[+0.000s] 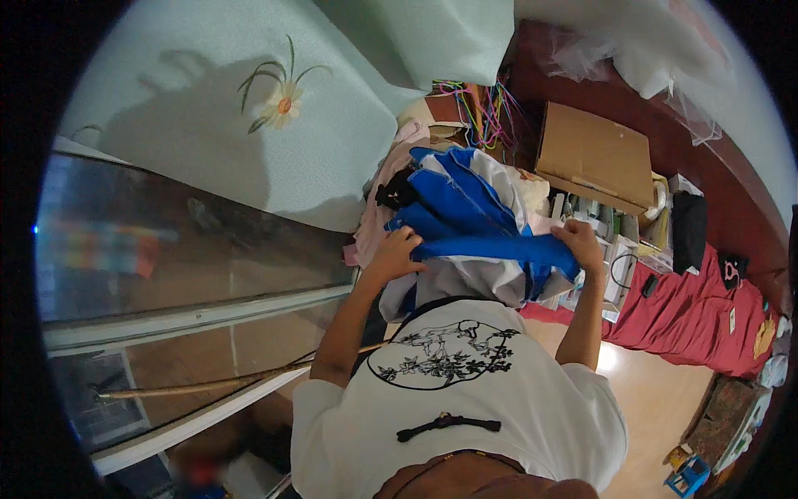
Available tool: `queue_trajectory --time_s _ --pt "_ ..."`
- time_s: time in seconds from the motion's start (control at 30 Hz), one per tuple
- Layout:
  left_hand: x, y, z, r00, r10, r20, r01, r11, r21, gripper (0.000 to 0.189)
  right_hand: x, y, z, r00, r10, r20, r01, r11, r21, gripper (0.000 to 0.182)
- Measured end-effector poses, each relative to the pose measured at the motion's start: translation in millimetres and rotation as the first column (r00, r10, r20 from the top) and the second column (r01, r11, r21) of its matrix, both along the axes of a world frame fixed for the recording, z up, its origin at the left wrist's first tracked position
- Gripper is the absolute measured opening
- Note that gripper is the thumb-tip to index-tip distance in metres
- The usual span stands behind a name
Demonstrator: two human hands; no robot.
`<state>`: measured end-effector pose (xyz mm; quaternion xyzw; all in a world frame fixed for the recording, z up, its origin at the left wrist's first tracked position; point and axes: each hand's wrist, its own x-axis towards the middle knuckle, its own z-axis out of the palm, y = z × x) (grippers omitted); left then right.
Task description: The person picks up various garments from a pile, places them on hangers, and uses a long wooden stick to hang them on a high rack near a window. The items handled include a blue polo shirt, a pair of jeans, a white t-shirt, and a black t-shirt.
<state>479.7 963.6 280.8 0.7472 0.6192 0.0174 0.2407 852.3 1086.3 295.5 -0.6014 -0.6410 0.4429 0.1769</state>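
A blue and white garment lies bunched in front of me, on top of a heap of clothes. My left hand grips one end of its blue band at the left. At the right, my right hand pinches the other end, so the blue strip is stretched between both hands. White and grey cloth of the same garment hangs below the strip, close to my shirt. A black cloth and a pink cloth lie at the heap's left side.
Coloured clothes hangers stand behind the heap. To the right are a cardboard box, boxes of small items and a red cloth. A pale green curtain and a framed glass pane border the left. A blue stool stands at lower right.
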Motion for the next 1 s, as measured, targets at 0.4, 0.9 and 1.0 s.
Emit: queue_trajectory --time_s 0.4,0.9,1.0 --pt "-20 -33 -70 0.651 0.542 0.532 -0.638 0.770 -0.004 0.077 -116 152 -119 0.990 0.078 0.119 -0.125 0.870 0.476 0.016" --pt "-4 -44 -73 0.460 0.743 0.485 -0.718 0.633 -0.289 0.067 -130 263 -353 0.975 -0.003 -0.224 0.043 0.984 0.173 0.016" --pt "1 -52 -78 0.467 0.751 0.466 -0.739 0.621 -0.260 0.060 -142 248 -290 0.961 -0.131 -0.243 0.156 0.984 0.088 0.018"
